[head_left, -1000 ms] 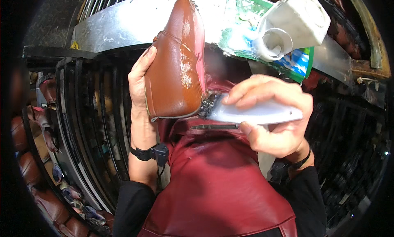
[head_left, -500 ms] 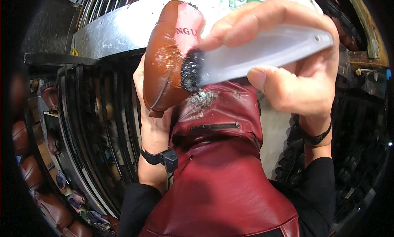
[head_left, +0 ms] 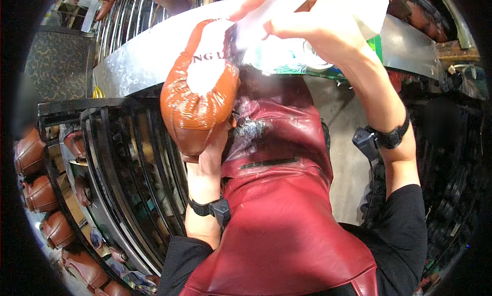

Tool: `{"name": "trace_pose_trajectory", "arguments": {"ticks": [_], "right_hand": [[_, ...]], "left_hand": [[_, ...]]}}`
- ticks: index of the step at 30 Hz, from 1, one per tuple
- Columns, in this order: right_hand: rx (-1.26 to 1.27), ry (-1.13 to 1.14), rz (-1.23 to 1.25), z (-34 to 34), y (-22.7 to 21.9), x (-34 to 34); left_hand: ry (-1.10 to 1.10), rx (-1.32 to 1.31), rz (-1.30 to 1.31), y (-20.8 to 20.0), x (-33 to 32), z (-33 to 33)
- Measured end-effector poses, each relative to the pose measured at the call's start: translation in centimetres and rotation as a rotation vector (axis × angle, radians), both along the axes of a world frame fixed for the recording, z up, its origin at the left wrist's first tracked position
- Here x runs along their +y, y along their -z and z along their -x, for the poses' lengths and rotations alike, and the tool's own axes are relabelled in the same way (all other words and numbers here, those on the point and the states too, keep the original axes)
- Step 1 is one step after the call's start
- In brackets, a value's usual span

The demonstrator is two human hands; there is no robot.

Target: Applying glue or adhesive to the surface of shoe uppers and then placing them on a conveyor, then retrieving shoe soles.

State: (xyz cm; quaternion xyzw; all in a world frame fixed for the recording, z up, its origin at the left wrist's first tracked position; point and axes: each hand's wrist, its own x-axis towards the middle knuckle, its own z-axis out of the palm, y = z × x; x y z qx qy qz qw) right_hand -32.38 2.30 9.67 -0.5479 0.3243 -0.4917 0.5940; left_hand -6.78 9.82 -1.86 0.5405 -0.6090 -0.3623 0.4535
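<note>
A brown leather shoe upper on a last [head_left: 197, 111] is tilted with its underside toward me. The leather is gathered in folds around a pale insole [head_left: 205, 73], and its edge shines wet. My left hand [head_left: 209, 157] grips the shoe from below; most of its fingers are hidden behind it. In my right hand [head_left: 328, 27], at the far side, is a brush [head_left: 256, 35] with a whitish translucent handle, blurred and washed out by glare. Its dark bristles touch the shoe's right edge near the far end.
Beyond the shoe curves a pale metal-edged worktable [head_left: 133, 55]. Black metal racks [head_left: 128, 157] stand at the left, with several brown shoes [head_left: 43, 193] beside them. A red apron [head_left: 287, 214] covers my lap. More brown shoes [head_left: 174, 1] lie past the table.
The shoe has turned so its insole and gathered folds face me more. My right hand and the brush have moved farther away, toward the shoe's far end.
</note>
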Motion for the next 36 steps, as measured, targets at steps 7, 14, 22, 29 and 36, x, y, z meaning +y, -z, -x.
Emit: {"name": "trace_pose_trajectory", "arguments": {"ticks": [7, 14, 22, 29, 36], "right_hand": [[-0.417, 0.225, -0.171, -4.9, 9.4, 3.2], [-0.697, 0.590, -0.608, -5.8, 11.1, 6.0], [-0.519, 0.678, -0.500, -4.0, 7.8, 4.0], [-0.406, 0.761, -0.549, -4.8, 8.3, 2.5], [-0.298, 0.567, -0.512, -3.2, 10.9, 2.6]], "left_hand": [[-0.196, 0.414, -0.118, -1.3, -0.8, -1.0], [-0.313, 0.532, 0.018, -4.6, -12.8, -8.5], [-0.580, -0.702, -0.237, -4.1, -40.0, -19.6], [-0.542, -0.877, -0.308, -1.3, -43.1, -18.7], [-0.711, -0.526, 0.382, 0.1, -11.5, -14.3]]}}
